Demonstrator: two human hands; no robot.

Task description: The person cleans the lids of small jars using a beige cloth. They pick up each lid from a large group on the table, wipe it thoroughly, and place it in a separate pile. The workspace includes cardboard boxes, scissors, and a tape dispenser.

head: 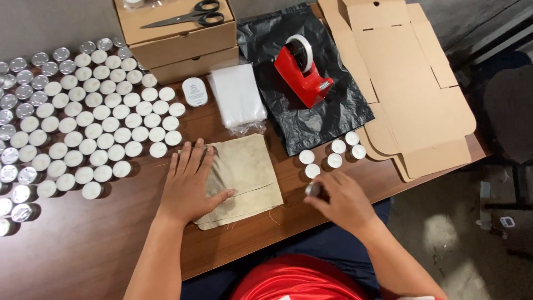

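Left hand [190, 183] lies flat, fingers spread, on the beige cloth pouch [244, 178] at the table [83, 244] edge. Right hand [341, 200] grips what appears to be a tealight [312, 189], beside five loose tealights [333, 153].

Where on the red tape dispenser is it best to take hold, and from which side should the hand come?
Probably the red body of the tape dispenser, low, behind the white tape roll. It lies tilted on the black plastic bag, with open space on its right side. Coming from above, fingers across the narrow body, seems safest; the cutter end, toward the person, is better avoided.
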